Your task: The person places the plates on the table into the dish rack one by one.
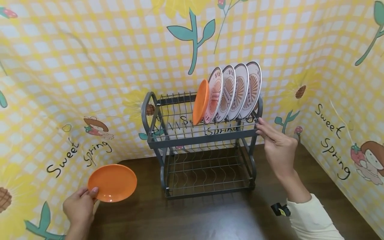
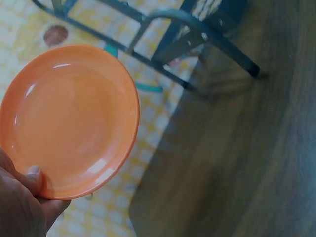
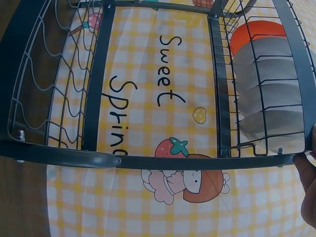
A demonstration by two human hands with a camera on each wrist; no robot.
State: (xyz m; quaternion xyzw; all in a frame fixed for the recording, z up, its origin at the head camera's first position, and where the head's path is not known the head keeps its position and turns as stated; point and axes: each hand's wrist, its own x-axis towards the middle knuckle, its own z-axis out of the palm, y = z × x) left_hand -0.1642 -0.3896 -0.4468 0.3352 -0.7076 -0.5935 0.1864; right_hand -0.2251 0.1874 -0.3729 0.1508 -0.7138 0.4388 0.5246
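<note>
In the head view my left hand (image 1: 79, 205) pinches an orange plate (image 1: 113, 183) by its near-left rim, thumb on the upper face. The left wrist view shows the same orange plate (image 2: 74, 123) held off the table, beside the rack. A two-tier dark metal dish rack (image 1: 201, 135) stands in the middle; on its top tier, another orange plate (image 1: 201, 102) and several white patterned plates (image 1: 213, 96) stand on edge toward the right. My right hand (image 1: 279, 150) grips the rack's top front right corner. Only part of the right hand (image 3: 308, 182) shows in the right wrist view.
The lower tier (image 1: 207, 170) has wavy wire dividers. Beneath everything lies a dark wooden table (image 1: 210, 216). A yellow checked cloth (image 1: 120, 60) with printed pictures hangs behind and along both sides. A small black object (image 1: 280, 209) is by the right sleeve.
</note>
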